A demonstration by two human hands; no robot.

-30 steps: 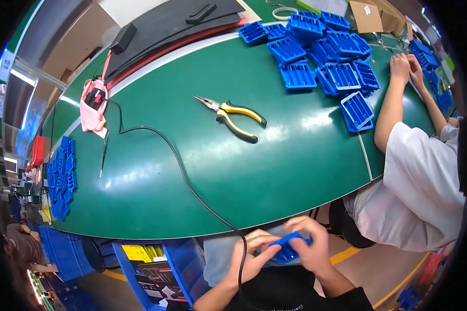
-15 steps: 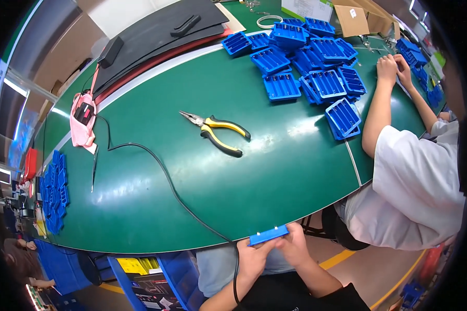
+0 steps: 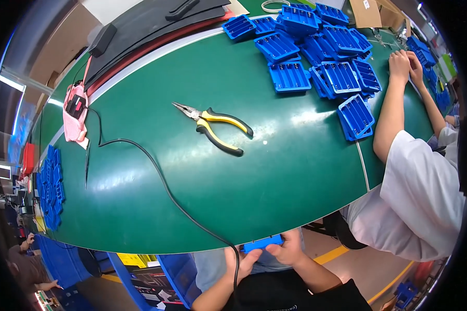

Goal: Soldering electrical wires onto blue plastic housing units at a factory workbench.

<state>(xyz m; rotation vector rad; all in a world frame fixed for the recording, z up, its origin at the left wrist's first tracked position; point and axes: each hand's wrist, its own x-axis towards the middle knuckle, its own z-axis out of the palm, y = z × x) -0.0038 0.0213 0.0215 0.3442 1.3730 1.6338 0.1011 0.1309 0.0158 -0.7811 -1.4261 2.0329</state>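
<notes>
While left fingers (image 3: 251, 257) grip a blue case (image 3: 263, 242), right fingers (image 3: 282, 252) likewise, curled close

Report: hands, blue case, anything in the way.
Left hand and right hand gripping blue case. Black cable crossing in front of left hand. Pliers lying open on green table.

Right of the black cable (image 3: 163, 182), passage is available across the green tabletop (image 3: 296, 176); needle-nose pliers (image 3: 199, 115) and piled blue battery holders (image 3: 341, 78) obstruct beyond.
</notes>
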